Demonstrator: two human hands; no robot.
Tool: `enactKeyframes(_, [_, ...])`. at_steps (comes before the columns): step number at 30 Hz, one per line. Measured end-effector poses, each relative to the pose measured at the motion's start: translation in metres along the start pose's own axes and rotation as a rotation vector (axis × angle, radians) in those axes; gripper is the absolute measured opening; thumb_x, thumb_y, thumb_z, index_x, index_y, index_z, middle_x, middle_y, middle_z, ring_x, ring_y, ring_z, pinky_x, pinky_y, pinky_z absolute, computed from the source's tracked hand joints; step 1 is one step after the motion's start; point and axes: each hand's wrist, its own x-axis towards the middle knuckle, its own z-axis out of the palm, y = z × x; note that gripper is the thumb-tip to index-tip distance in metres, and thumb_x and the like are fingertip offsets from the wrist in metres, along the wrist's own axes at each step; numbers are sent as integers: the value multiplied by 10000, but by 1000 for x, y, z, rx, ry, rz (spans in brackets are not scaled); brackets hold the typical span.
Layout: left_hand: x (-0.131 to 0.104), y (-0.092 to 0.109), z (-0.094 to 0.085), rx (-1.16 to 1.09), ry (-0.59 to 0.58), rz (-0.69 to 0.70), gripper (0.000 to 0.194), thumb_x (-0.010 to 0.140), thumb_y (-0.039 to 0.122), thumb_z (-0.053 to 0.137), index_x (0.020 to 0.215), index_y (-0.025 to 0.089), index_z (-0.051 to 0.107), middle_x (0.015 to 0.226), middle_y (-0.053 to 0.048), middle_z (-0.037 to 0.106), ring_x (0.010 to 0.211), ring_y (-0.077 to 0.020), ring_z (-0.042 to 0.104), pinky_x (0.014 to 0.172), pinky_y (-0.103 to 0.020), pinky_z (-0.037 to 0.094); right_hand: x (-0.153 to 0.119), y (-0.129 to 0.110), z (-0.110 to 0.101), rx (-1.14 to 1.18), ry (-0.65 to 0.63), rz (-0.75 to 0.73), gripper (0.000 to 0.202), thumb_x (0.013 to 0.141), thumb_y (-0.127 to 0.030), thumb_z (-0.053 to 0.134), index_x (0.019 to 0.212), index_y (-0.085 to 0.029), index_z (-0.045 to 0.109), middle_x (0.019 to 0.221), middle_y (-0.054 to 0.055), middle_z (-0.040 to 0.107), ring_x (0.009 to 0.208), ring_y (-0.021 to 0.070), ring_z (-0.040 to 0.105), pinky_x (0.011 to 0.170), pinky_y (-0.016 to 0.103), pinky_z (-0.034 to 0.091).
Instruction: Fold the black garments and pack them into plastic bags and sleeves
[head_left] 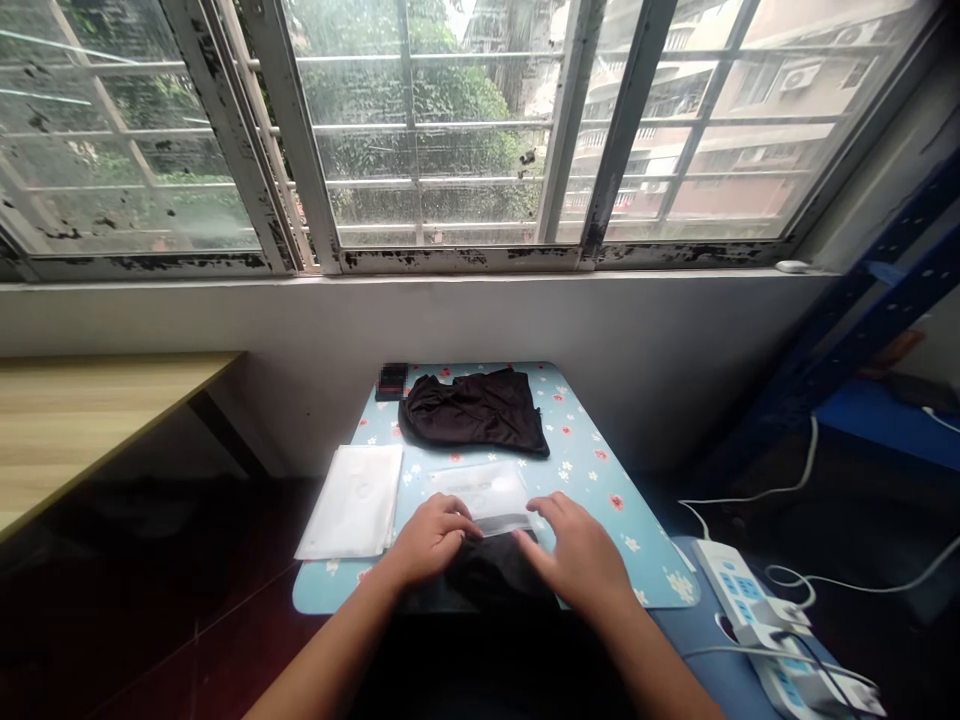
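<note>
A clear plastic bag (491, 490) lies on the flowered light-blue table (585, 470), its near edge meeting a black cloth item (499, 572) at the table's front. At the left side of that meeting edge is my left hand (439, 537), fingers curled, touching the bag and the black item; whether it pinches anything is unclear. My right hand (574, 550) is at the right side, thumb and fingers spread apart, near the bag's right corner. Beyond the bag, a dark folded cloth piece (476, 412) lies flat.
White translucent bags (356, 500) lie at the table's left. A small black object (391, 381) sits at the back left corner. A power strip (757, 625) with cables is at the lower right. A wooden desk (97, 410) stands left, below windows.
</note>
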Motion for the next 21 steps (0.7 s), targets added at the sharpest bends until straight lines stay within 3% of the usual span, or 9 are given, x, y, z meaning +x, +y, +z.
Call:
enactKeyframes(2, [4,6,-6,15,-36,0,407,886,203,431,1001,234,819,1034,-72,698,1048,-256,609,994,-386,473,-20,-12,-2,77,-68,-122,322,949,-399,577,1224,-260,668,1220,96,668,1094,272,633,909,383,509])
enactKeyframes(5, [18,10,-12,88,-43,32,416,934,230,398,1012,221,806,1036,-73,718,1045,-253,626,1003,-396,481,-49,-25,18,26,-122,-247,536,883,-263,611,1415,-320,578,1415,92,605,1242,330,581,1046,505,468])
enactKeyframes(7, [34,7,-11,165,-45,76,418,951,235,409,1159,219,772,1230,-84,704,1188,-268,599,1089,-421,441,-63,-28,40,-61,-109,-251,667,827,-131,574,1460,-338,542,1454,82,593,1301,357,552,1087,581,428])
enactKeyframes(10, [57,-4,-1,255,-195,114,475,1001,274,411,1432,228,605,1549,-91,515,1447,-298,430,1217,-489,311,-73,-24,67,-137,-94,-265,779,780,-49,534,1486,-378,512,1518,53,548,1389,368,486,1118,614,393])
enactKeyframes(13, [70,-15,12,302,-337,93,481,1040,344,393,1495,268,532,1651,-75,359,1543,-341,265,1247,-591,195,-73,-17,76,-155,-102,-299,837,770,-41,530,1540,-357,447,1589,61,464,1446,367,425,1138,585,388])
enactKeyframes(16, [72,-20,19,298,-377,72,488,1060,395,368,1525,306,485,1685,-64,270,1570,-357,166,1242,-635,136,-64,-12,76,-125,-136,-317,791,811,-62,513,1556,-316,434,1620,69,413,1481,347,379,1168,544,368])
enactKeyframes(21, [75,-15,16,292,-441,28,519,1047,432,403,1547,304,445,1703,-70,219,1579,-359,103,1244,-623,100,-36,-21,76,-73,-198,-191,623,894,-129,483,1502,-256,527,1540,101,521,1422,332,459,1196,513,331])
